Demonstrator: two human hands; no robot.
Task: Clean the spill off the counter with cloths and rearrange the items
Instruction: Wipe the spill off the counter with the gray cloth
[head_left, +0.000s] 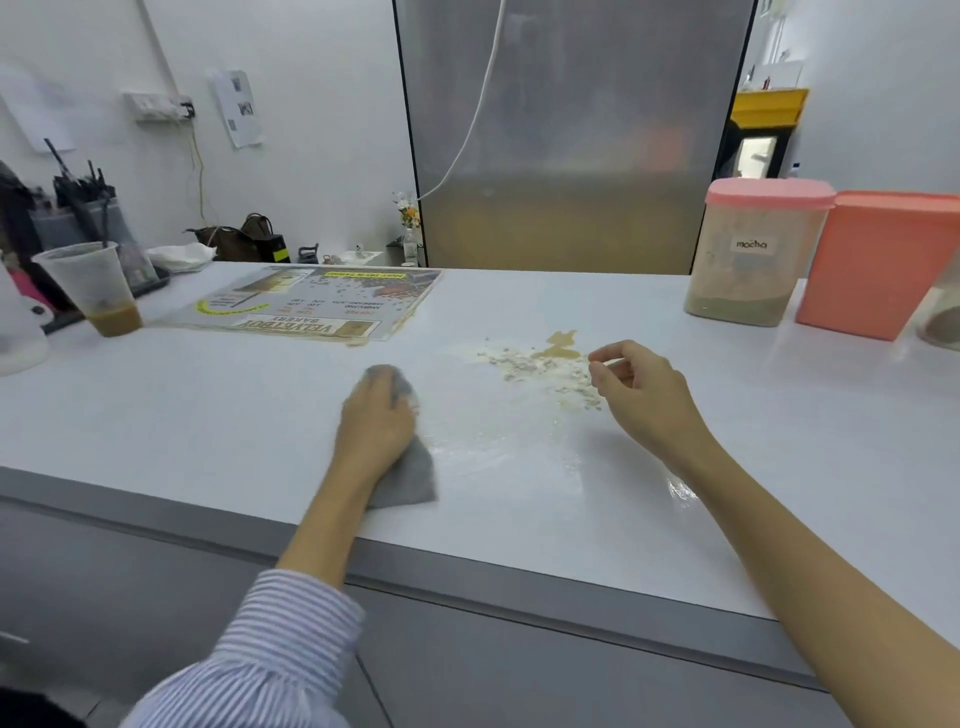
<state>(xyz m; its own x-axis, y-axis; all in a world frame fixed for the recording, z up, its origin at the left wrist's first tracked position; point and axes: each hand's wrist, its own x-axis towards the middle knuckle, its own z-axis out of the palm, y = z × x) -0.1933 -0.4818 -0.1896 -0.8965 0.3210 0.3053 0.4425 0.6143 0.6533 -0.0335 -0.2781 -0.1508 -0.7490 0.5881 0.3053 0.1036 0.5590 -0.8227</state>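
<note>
mocha container (756, 254) low powder, cup (96, 288) coffee dregs

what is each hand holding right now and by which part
The left hand presses on the far part of the grey cloth, whose near corner trails free. The right hand holds nothing visible, fingers loosely curled.

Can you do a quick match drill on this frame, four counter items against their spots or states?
Items:
1. grey cloth
2. clear plastic cup with brown liquid
3. pink-lidded clear container labelled mocha
4. pale powder spill with brown puddle

Places:
A. far left of counter
B. under left hand
C. far right, beside orange container
D. beside right hand

Pairs: 1-B, 2-A, 3-C, 4-D
</note>
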